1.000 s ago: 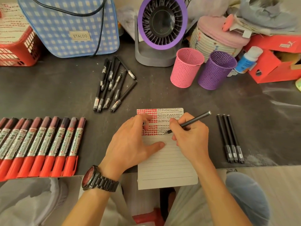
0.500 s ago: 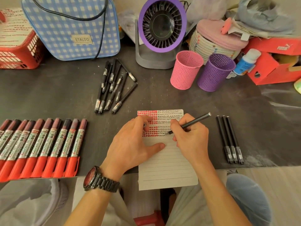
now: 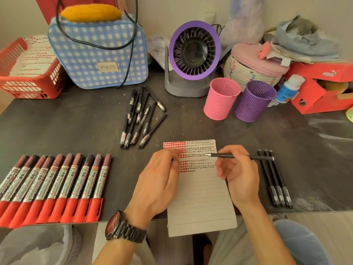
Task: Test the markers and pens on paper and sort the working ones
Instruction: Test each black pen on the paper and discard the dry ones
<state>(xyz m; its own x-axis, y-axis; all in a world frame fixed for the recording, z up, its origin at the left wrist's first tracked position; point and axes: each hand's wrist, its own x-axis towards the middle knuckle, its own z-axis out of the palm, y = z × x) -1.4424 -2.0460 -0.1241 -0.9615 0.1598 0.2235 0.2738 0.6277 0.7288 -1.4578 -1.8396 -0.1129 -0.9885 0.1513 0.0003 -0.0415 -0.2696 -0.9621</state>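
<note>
Right hand point(image 3: 240, 175): pinches a black pen point(image 3: 225, 155) by its middle, its bare tip over the scribbled rows of the paper point(image 3: 200, 197).
Left hand point(image 3: 158, 180): lies on the paper, fingers curled; too blurred to tell if it pinches anything.
Risk: the paper overhangs the table point(image 3: 76, 131) edge and could slip if I lift off.
Around: three pens point(image 3: 275, 178) right of my hand, a pen heap point(image 3: 141, 119) above, markers point(image 3: 57, 188) lower left, pink cup point(image 3: 219, 98) and purple cup point(image 3: 254, 101) upper right; nothing blocks them.

Black pen point(image 3: 257, 157) level, above lined paper point(image 3: 200, 197) (top scribbled)
</note>
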